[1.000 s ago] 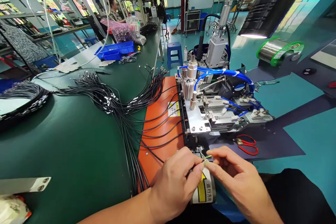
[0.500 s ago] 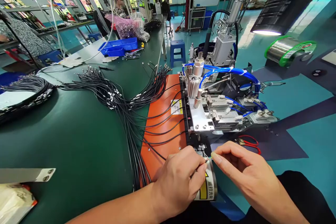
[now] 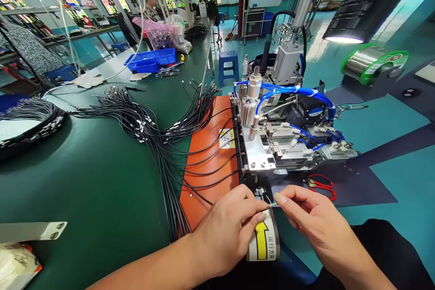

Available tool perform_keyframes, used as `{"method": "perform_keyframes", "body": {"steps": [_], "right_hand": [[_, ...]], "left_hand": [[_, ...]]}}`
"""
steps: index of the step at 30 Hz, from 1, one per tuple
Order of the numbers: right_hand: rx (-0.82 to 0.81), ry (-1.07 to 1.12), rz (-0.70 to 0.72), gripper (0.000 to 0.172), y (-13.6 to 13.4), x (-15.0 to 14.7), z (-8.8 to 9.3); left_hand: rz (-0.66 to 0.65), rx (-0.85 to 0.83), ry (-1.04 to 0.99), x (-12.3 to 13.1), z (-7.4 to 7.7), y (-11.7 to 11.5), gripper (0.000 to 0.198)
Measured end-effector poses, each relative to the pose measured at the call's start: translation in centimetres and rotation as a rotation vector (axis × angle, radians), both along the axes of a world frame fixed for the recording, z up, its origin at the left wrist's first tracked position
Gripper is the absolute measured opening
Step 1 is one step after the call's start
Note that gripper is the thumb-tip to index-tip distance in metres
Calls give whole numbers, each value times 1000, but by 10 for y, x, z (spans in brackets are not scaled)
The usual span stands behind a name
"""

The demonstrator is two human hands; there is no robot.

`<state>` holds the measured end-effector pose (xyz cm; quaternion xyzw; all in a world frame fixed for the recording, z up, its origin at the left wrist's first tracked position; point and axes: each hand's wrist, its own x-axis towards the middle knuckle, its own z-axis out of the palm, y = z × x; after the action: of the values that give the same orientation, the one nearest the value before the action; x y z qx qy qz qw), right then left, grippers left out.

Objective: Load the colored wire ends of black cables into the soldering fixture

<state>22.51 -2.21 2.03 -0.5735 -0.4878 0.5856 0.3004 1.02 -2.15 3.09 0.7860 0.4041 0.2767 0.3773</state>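
Between thumb and index finger, my left hand [image 3: 234, 226] pinches a black cable close to its end, over the near end of the machine. From that end come thin coloured wires [image 3: 273, 204], and my right hand [image 3: 309, 213] pinches their tips between thumb and forefinger. One pale strand stands apart from the others. Just beyond my fingertips sits a small metal fixture [image 3: 260, 191]. Beneath them is a curved plate with a yellow arrow [image 3: 261, 240]. A bundle of black cables [image 3: 159, 149] lies to the left, several running across the orange plate [image 3: 200, 199] into the machine's side.
The machine with metal cylinders and blue air tubes [image 3: 278, 131] stands ahead. Red-handled scissors [image 3: 321, 185] lie right of it, near a solder wire spool [image 3: 372, 64]. A black lamp [image 3: 360, 4] hangs above. Blue bins [image 3: 152, 60] and a coiled cable bundle [image 3: 34, 131] occupy the green bench.
My left hand has lowered and turned slightly, uncovering more of the yellow arrow. More of the coloured wires shows between my fingertips. The whole view has shifted a little.
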Motion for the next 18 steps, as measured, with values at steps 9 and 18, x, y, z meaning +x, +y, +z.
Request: {"method": "perform_keyframes", "body": {"steps": [9,18], "right_hand": [[-5,49,-83,39,1,-6,-17],[41,47,-151,41,7,-14,-40]], "left_hand": [[46,53,-47,-5,-7,12,20],[55,207,-12,-5,-26,19,33]]}}
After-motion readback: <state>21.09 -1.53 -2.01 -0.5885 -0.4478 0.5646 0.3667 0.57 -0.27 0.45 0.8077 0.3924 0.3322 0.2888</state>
